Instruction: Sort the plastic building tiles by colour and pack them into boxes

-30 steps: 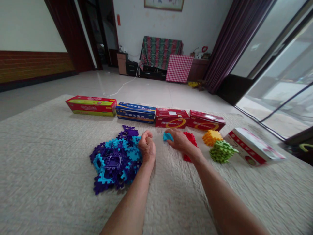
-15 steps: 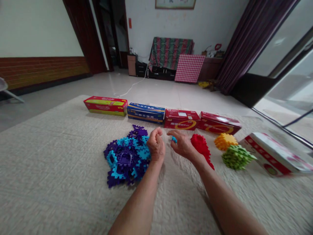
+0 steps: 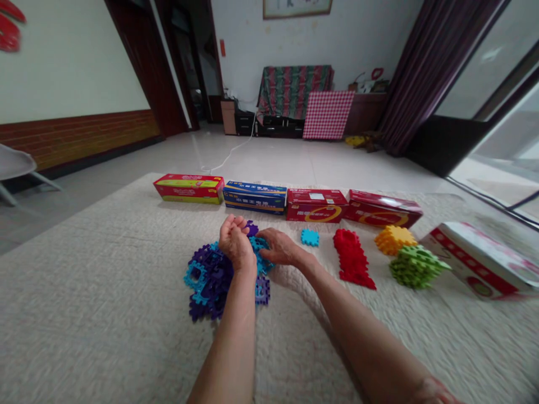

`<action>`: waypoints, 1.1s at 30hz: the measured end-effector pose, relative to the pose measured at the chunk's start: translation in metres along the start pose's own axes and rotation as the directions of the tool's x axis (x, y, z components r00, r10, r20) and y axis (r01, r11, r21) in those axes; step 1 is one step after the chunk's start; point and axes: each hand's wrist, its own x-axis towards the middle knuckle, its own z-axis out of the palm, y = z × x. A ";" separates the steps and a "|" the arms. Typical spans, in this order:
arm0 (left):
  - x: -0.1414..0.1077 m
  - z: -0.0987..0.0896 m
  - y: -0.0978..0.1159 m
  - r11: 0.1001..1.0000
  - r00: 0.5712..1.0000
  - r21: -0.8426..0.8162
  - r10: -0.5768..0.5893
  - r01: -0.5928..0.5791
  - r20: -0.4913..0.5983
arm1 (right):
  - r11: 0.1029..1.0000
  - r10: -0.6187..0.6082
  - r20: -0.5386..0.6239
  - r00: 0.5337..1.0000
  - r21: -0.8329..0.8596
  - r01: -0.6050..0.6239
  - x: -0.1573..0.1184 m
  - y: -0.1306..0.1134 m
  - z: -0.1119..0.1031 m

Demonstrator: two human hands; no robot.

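A loose pile of purple and light-blue interlocking plastic tiles [image 3: 213, 280] lies on the pale quilted mat, partly behind my left forearm. My left hand [image 3: 236, 241] is over the pile's far side, turned up with its fingers curled in; whatever is inside them, if anything, is hidden. At the pile's right side, my right hand [image 3: 278, 247] has thumb and fingers around a light-blue tile [image 3: 259, 247]. A single light-blue tile [image 3: 310, 237] lies flat to the right of that hand. Farther right are a red tile stack [image 3: 352, 261], a yellow stack [image 3: 394, 240] and a green stack [image 3: 416, 266].
A row of boxes borders the far side: a red-and-yellow box [image 3: 189, 189], a blue box [image 3: 255, 197], and two red boxes [image 3: 316, 206] [image 3: 383, 209]. A white-and-red box [image 3: 484, 261] stands at right. A white chair [image 3: 19, 165] is at far left.
My right hand has let go of a light-blue tile, leaving it flat on the mat, and moved left to the pile. My left hand has shifted left over the pile. The view has turned slightly.
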 end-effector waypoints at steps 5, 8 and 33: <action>-0.007 0.005 -0.003 1.000 1.000 0.005 0.000 0.000 0.026 | 0.999 0.027 0.050 0.998 -0.029 -0.026 0.006 -0.002 -0.005; -0.010 0.006 -0.006 0.999 0.998 0.034 0.021 -0.023 0.051 | 0.997 0.069 0.011 0.998 0.019 -0.070 -0.001 0.000 -0.012; -0.015 0.007 -0.025 0.978 0.987 0.177 0.086 -0.109 0.134 | 0.995 0.084 -0.068 0.994 -0.039 -0.087 -0.028 0.015 -0.044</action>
